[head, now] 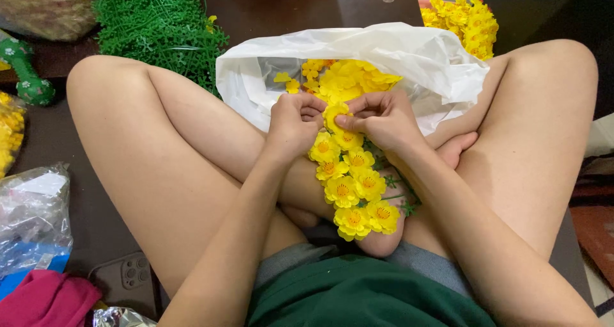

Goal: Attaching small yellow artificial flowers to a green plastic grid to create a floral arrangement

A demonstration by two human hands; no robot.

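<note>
Two hands at work, seen from the head camera, over the crossed legs of a seated person.

Left hand (295,119): grip closed, fingertips pinching one yellow artificial flower (335,114) from its left side.
Right hand (382,119): grip closed on the same flower from the right, thumb and forefinger pressed to it.
Flower strand (350,186): about nine yellow blooms already seated on a green stem, hanging from the hands down across the lap; bits of bare green stem show at its right edge. The pinched flower sits at the top of the strand, touching the bloom below it.
White plastic bag (409,58): open, just beyond the hands, holding a heap of loose yellow flowers (348,77).
Green plastic foliage (160,23): bundle, upper left on the dark floor.
Second heap of yellow flowers (464,20): upper right, well apart from the hands.
Clear plastic wrapping (35,212), phone (125,277), red cloth (45,298): lower left.

Progress, as judged: one strand appears largely filled; the many loose blooms and unused foliage suggest much remains.
</note>
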